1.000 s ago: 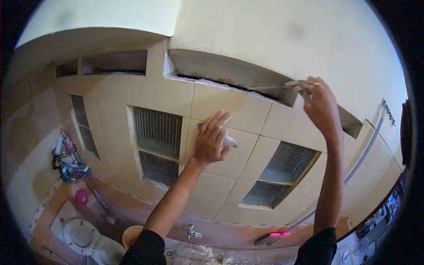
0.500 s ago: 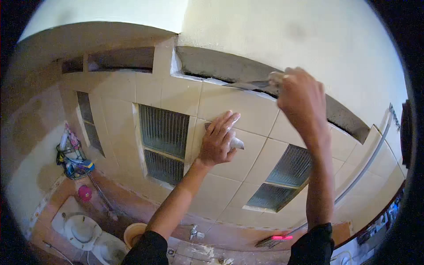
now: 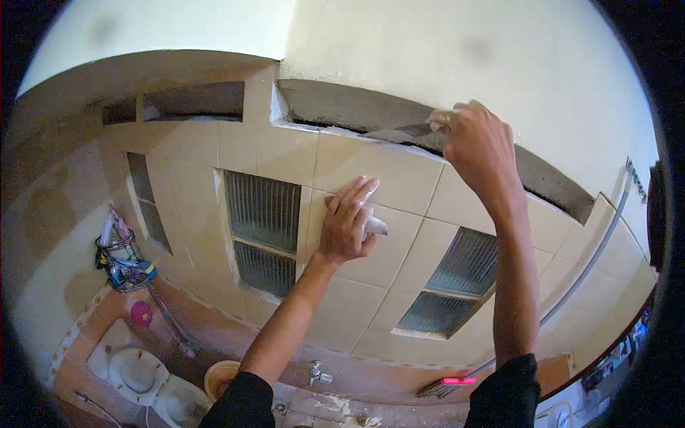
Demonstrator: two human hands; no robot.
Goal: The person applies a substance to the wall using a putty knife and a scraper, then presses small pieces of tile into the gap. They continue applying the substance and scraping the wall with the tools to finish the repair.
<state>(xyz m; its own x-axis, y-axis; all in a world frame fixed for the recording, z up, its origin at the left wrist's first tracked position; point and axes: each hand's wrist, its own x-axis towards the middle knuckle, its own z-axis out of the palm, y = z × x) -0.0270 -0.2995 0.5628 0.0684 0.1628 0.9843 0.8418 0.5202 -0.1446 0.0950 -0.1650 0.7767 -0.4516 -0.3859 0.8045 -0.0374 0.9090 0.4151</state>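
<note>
My right hand [image 3: 479, 150] is closed around a putty knife [image 3: 396, 133], its thin blade pointing left along the lower lip of the recessed wall opening [image 3: 357, 105]. White filler [image 3: 335, 130] lines that lip, above a dark gap. Lower down, in front of the cream tiled wall [image 3: 399, 246], my left hand [image 3: 347, 222] has its fingers stretched upward and pressed together. A pale grey-white piece [image 3: 376, 227] sticks out beside its thumb, and a dark edge shows behind the fingers. Most of this held thing is hidden by the hand.
Louvred glass windows [image 3: 262, 212] are set into the tiles. A grey pole [image 3: 585, 267] leans at right, by a pink broom head [image 3: 459, 381]. Below are a tap [image 3: 317, 374], an orange-tan bucket [image 3: 217, 374] and a toilet [image 3: 139, 371]. A rack [image 3: 125, 264] of bottles hangs at left.
My right hand and the putty knife have shifted slightly left along the opening's lip. My left hand stays nearly in place. The whole view has tilted a little.
</note>
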